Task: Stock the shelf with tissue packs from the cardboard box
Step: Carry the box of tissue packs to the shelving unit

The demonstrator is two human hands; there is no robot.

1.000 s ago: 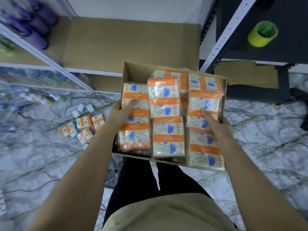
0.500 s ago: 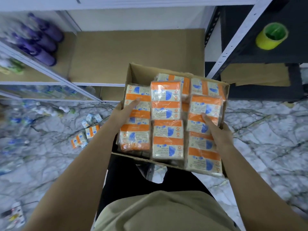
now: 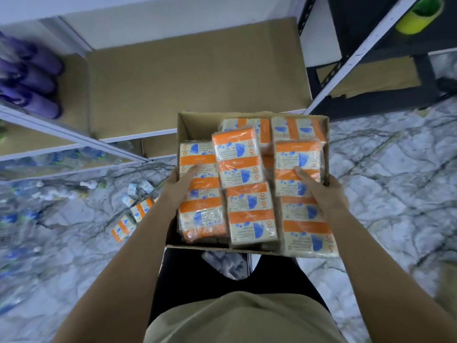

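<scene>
My left hand (image 3: 181,185) and right hand (image 3: 326,191) gripped the cardboard box (image 3: 190,127) by its sides, thumbs lying on the tissue packs (image 3: 248,209) piled inside, before the bare shelf (image 3: 197,82), above the marble floor (image 3: 395,181).

You are looking at a matt brown cardboard box (image 3: 188,127) packed with tissue packs (image 3: 237,157) whose clear plastic wrap is catching the light, glossy and crinkled over orange and beige print. The shelf (image 3: 326,95) frame is showing as smooth white-painted metal, its deck lined with dull tan cardboard sheet (image 3: 193,78). The floor (image 3: 395,181) is gleaming like polished veined marble. The purple bottles (image 3: 37,80) are showing a smooth plastic sheen, as is the yellow-green tape roll (image 3: 418,16).
</scene>
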